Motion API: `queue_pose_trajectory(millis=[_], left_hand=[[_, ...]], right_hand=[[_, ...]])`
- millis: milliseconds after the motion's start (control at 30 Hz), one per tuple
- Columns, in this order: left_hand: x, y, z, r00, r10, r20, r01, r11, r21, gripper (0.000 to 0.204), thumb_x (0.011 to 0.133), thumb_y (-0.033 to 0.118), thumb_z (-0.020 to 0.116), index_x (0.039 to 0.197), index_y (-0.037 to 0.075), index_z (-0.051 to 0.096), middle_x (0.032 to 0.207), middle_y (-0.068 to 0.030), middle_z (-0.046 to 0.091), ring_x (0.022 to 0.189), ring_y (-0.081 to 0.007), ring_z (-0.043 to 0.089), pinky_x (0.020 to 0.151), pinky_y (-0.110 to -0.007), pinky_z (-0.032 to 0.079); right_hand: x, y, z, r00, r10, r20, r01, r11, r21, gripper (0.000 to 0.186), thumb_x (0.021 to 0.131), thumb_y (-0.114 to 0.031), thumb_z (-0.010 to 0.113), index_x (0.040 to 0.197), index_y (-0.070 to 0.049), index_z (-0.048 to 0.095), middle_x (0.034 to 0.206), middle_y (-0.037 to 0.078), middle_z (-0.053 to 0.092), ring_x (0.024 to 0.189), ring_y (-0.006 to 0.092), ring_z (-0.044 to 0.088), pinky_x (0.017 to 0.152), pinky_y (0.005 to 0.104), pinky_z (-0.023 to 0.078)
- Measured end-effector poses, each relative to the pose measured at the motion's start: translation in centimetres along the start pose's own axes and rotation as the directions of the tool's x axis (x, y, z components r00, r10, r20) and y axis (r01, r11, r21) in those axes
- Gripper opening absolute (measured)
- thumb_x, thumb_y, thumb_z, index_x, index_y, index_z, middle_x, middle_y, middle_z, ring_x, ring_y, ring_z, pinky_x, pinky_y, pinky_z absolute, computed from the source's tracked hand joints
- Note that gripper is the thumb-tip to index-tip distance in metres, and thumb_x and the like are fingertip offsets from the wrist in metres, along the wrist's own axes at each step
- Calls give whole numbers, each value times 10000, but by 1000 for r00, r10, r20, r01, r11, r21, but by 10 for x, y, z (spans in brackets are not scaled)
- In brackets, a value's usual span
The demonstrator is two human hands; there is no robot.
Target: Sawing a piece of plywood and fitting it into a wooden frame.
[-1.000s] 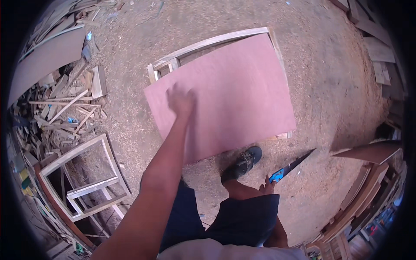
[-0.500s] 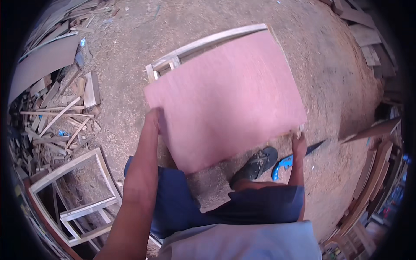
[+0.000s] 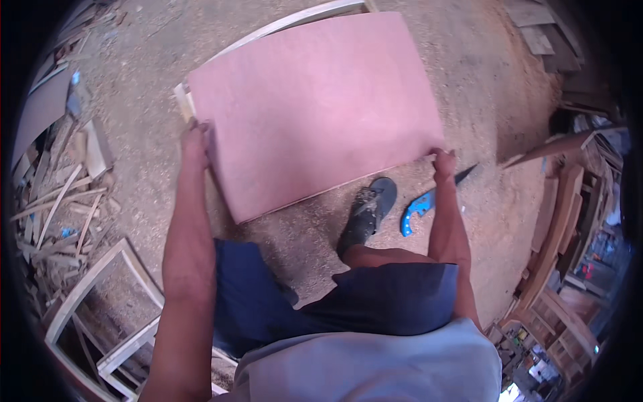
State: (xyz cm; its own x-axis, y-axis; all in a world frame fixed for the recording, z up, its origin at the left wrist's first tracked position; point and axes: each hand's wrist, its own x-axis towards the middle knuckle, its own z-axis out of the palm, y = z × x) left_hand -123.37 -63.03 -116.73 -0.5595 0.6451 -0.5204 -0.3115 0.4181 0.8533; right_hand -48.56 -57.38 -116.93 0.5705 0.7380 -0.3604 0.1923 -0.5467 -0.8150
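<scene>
A pink plywood sheet lies over a pale timber frame, whose far bar shows beyond the sheet. My left hand is closed on the sheet's left edge, near the frame's protruding end. My right hand grips the near right corner of the sheet. A hand saw with a blue handle and dark blade lies on the ground, partly behind my right forearm. My sandalled foot stands just below the sheet's near edge, left of the saw.
A heap of scrap wood fills the left side, with another timber frame at lower left. Boards and planks are piled along the right. The ground is strewn with sawdust.
My right hand has let go of the saw and taken the sheet's corner. My left hand has moved from the sheet's surface to its left edge. The sheet appears higher in view.
</scene>
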Motion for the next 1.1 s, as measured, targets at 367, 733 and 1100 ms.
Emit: queue_pose_trajectory(millis=[367,733,1100], left_hand=[[-29,-18,11,953,300,-48,-111,491,864,856,852,100,676,1626,-63,348,1620,-296,391,1416,-513,444,1251,-501,366],[-45,-7,18,952,299,-65,-97,498,862,673,856,135,701,1454,-85,483,1460,-341,485,1278,-539,530,1143,-567,450],[-32,-31,-7,925,360,-121,-33,394,918,647,852,190,745,1391,-100,538,1392,-355,536,1243,-558,586,1110,-556,490]], right_hand=[[-40,-32,37,995,104,6,-104,993,57,852,866,-131,691,1662,-183,390,1371,69,624,1253,240,556,958,492,497],[-28,-44,35,982,115,150,-124,991,54,611,927,-46,631,1502,-222,517,1182,34,660,1070,218,623,896,498,589],[-45,-43,45,974,71,215,-63,997,-42,750,958,-66,657,1633,-305,431,1208,47,677,1060,215,640,835,459,569]])
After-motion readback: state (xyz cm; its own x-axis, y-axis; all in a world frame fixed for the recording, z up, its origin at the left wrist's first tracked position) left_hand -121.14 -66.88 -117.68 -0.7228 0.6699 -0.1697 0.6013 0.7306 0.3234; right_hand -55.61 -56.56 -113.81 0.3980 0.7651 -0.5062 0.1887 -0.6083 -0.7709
